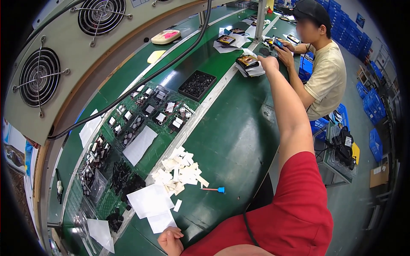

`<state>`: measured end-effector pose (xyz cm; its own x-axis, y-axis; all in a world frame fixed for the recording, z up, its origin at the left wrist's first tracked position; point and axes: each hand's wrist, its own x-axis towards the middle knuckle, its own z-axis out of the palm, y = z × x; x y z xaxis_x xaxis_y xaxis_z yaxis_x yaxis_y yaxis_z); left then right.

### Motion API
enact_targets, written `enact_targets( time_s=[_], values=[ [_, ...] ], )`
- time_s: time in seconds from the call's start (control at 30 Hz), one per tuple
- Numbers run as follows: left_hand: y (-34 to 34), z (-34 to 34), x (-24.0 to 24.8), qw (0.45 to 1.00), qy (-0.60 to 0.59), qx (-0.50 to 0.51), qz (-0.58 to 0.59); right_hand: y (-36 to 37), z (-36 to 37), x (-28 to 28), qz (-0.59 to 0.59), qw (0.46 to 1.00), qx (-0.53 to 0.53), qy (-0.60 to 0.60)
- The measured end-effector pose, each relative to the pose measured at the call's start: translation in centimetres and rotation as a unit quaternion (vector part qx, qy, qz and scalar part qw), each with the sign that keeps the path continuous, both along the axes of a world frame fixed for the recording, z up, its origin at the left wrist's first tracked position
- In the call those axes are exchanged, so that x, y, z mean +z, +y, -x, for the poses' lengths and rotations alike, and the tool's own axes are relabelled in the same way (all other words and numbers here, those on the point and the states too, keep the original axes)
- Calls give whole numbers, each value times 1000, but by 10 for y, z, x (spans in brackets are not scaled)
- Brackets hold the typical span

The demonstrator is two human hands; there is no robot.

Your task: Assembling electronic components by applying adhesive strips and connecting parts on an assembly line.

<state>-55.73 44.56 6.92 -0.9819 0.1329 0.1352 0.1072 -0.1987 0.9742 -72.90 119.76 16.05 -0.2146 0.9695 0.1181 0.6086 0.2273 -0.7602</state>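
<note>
My right arm reaches far across the green bench, and my right hand [268, 64] is closed at the edge of a flat black-and-gold piece [247, 61]. That piece lies on top of a small stack with white sheets [255, 71] under it. Down at the near edge, my left hand [170, 240] rests with its fingers curled in, and nothing shows in them. Just beyond it are two white paper sheets [150, 200]. A heap of small cream-coloured strips [181, 170] lies past the sheets, beside a blue-hubbed dispensing tip [220, 190].
A co-worker [326, 77] in a pale shirt handles a dark device at the right. Trays of small electronic parts [149, 106] and a black bin of tiny black pieces [197, 85] lie left of the metal strip. A fan housing [40, 77] and a hanging black cable [171, 64] overhang the left.
</note>
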Motion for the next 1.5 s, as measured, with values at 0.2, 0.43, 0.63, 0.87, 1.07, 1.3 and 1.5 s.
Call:
enact_targets(
  time_s=[0.2,0.43,0.63,0.87,1.07,1.3,1.5],
  values=[
    [-11,-1,-1,999,-2,-32,4,-131,-17,-17,-86,959,258,-73],
    [-7,-2,3,1000,-8,-30,3,-229,-41,-71,-271,882,346,-168],
    [-7,-3,4,999,-14,-30,7,-227,-41,-68,-245,894,345,-149],
    [-6,-1,4,1000,-6,-29,6,-207,-35,-65,-310,908,280,38],
    [5,-4,35,997,-45,-49,41,-109,0,-52,-274,961,18,-40],
    [12,-7,53,992,-58,-66,88,-57,8,-74,-170,984,41,-34],
    [9,-5,50,994,-54,-71,69,-52,20,-67,-114,992,25,-51]
  ],
)
